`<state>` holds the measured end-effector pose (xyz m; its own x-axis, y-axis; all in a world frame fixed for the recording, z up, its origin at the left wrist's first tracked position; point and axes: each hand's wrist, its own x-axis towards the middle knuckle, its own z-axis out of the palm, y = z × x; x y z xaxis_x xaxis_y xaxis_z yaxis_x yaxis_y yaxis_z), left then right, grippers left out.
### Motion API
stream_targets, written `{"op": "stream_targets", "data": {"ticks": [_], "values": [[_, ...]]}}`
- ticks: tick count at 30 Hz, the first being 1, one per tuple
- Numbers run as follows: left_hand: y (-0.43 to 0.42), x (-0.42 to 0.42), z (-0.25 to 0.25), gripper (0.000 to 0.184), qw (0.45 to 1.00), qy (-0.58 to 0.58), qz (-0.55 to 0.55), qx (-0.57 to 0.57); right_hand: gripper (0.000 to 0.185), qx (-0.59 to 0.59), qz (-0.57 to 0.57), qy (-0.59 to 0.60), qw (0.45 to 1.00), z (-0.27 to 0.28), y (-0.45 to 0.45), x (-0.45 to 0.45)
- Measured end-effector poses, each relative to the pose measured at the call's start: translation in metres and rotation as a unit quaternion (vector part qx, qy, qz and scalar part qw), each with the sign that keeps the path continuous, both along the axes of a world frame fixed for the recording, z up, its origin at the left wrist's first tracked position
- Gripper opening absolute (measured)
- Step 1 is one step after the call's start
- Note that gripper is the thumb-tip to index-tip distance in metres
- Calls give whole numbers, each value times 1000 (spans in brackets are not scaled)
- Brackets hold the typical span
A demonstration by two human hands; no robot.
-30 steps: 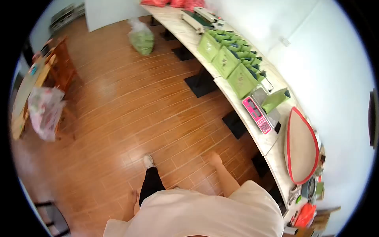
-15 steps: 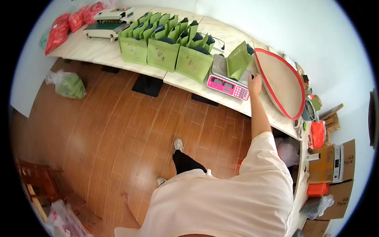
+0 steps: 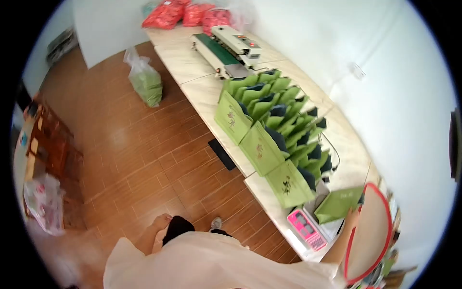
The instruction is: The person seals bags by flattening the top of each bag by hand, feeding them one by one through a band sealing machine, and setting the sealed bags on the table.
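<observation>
A green stand-up pouch (image 3: pixel 339 204) with a dark opening leans on the pink-fronted digital scale (image 3: pixel 308 229). My right hand (image 3: pixel 353 217) is at the pouch's right edge, with its fingers closed against it. Low beside my dark-trousered leg hangs my left hand (image 3: pixel 162 221), away from the table; its finger shape is too blurred to make out. Rows of similar green pouches (image 3: pixel 260 147) stand upright, tops open, to the left of the scale. A round shallow tray with a red rim (image 3: pixel 389 226) lies just right of my right hand.
Farther along the pale table (image 3: pixel 192 94) sits a band sealing machine (image 3: pixel 226 50), with red bags (image 3: pixel 166 15) at the far end. A clear plastic bag of green pouches (image 3: pixel 146 82) rests on the floor. Wooden chairs (image 3: pixel 50 139) are at left.
My view has swung left, so the table now runs diagonally and the sealing machine shows more fully. My right hand stays beside the pouch on the scale. My left hand has come up beside my leg.
</observation>
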<state>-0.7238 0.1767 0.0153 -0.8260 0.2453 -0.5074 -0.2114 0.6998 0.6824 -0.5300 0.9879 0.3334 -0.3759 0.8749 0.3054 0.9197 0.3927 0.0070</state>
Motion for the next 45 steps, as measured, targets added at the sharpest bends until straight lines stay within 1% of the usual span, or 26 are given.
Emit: {"op": "stream_targets", "data": {"ticks": [1,2,4,6,8,9,11,12,14,15,16,18,20,22,24,26,27,29,30,31,32,35,38,42,44,45], "values": [[5,1,-8,23,1000,-6,-12,-12,39,20,2,23,1000,12,-9,-11],[-2,-5,-5,21,996,39,-59,-47,34,32,0,49,998,15,-17,-20],[-9,-19,-11,22,992,-21,-72,-105,32,70,30,29,997,66,-26,-51],[-36,-36,-43,23,989,-78,-12,-124,31,107,48,10,993,121,-65,-81],[-46,-74,-25,27,976,-107,-54,-184,35,205,93,-63,972,181,-133,-138],[-50,-91,-38,27,977,-108,-58,-175,35,215,90,-66,970,200,-157,-160],[-74,-135,-61,29,969,-148,-92,-172,35,260,173,10,950,220,-203,-206],[-80,-158,-65,29,969,-145,-97,-172,35,261,167,11,951,223,-224,-233],[-98,-204,-64,33,986,-20,-133,-100,32,245,288,173,909,226,-270,-292],[-101,-220,-81,33,993,-44,104,-42,31,236,306,202,900,227,-300,-327],[-107,-244,-62,33,991,-60,120,-28,30,227,325,226,890,228,-328,-364],[-115,-289,-26,34,988,-81,133,-20,28,162,317,229,906,222,-358,-429],[-127,-335,-8,32,968,15,207,143,30,92,380,318,864,203,-390,-500],[-134,-376,16,31,963,29,224,151,23,42,445,277,850,179,-416,-555],[-134,-419,44,31,955,55,242,160,25,-5,493,282,823,154,-451,-611],[-122,-458,74,32,935,71,272,215,21,-51,548,289,783,128,-476,-662],[-115,-478,89,32,936,82,273,209,19,-63,563,295,769,118,-490,-688],[-97,-517,118,36,931,114,239,252,16,-81,578,308,751,99,-508,-736],[-88,-537,130,36,933,120,240,241,13,-93,602,300,734,90,-514,-758],[-79,-555,137,33,926,117,244,263,11,-105,626,290,716,78,-516,-778],[-71,-572,143,29,918,115,248,286,11,-113,625,298,713,62,-513,-798],[-51,-625,156,28,915,112,255,291,7,-115,651,249,708,18,-503,-859],[-34,-675,151,27,928,138,240,249,7,-154,649,235,707,-2,-494,-898],[18,-753,188,25,937,147,206,241,6,-183,627,223,723,-4,-467,-933],[53,-794,210,24,920,144,184,314,6,-191,627,262,708,-6,-450,-945],[70,-817,222,24,921,141,178,316,6,-189,623,262,713,-9,-443,-953]]}}
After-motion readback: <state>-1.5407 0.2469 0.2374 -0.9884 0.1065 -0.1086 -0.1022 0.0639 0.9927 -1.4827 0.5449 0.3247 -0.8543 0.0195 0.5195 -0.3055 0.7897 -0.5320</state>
